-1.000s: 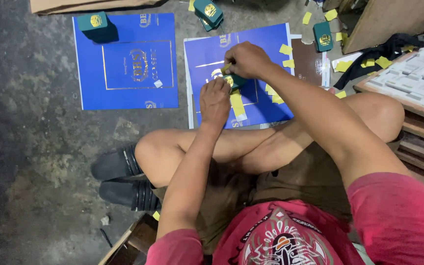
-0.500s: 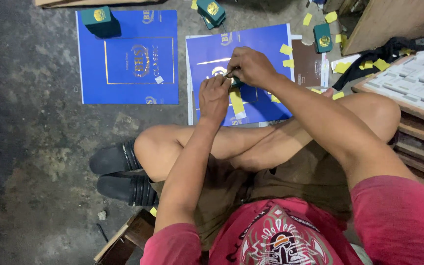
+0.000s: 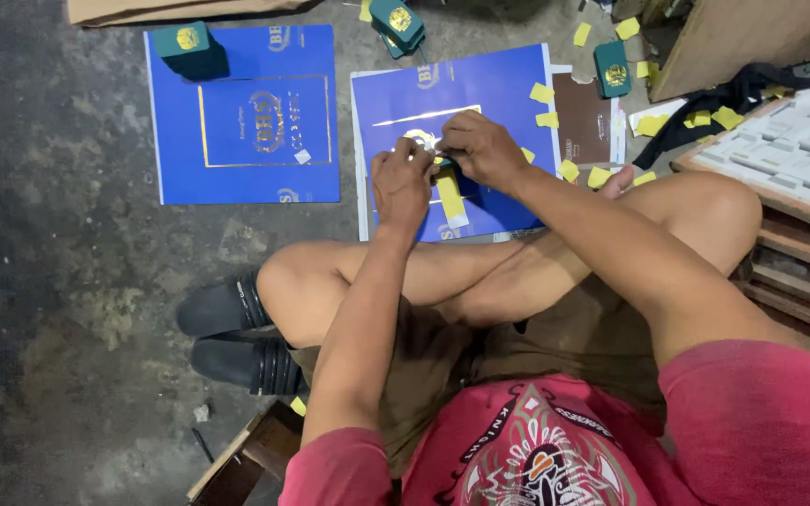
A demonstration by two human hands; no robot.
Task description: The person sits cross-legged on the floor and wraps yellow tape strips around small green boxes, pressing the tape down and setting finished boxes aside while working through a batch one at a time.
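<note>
Together, both hands [image 3: 442, 159] on a small, mostly hidden piece [image 3: 435, 150].

Two flat sheets lay side by side on the floor [image 3: 58, 234]; the left sheet [image 3: 246, 159] bore a small box [image 3: 187, 45]. Both hands met over the right sheet [image 3: 480, 89], left hand [image 3: 401, 183] beside right hand [image 3: 480, 148]. A tray [image 3: 799, 150] sat further right.

Two blue printed sheets lie on the floor, one at left [image 3: 241, 117] and one under the hands [image 3: 480, 103]. Three small green boxes show: one on the left sheet [image 3: 187, 45], one at the top edge [image 3: 397, 21], one on a brown card [image 3: 613, 67]. Two black sandals [image 3: 236, 337] sit together. Yellow paper slips [image 3: 649, 125] number roughly a dozen (some partly hidden).
</note>
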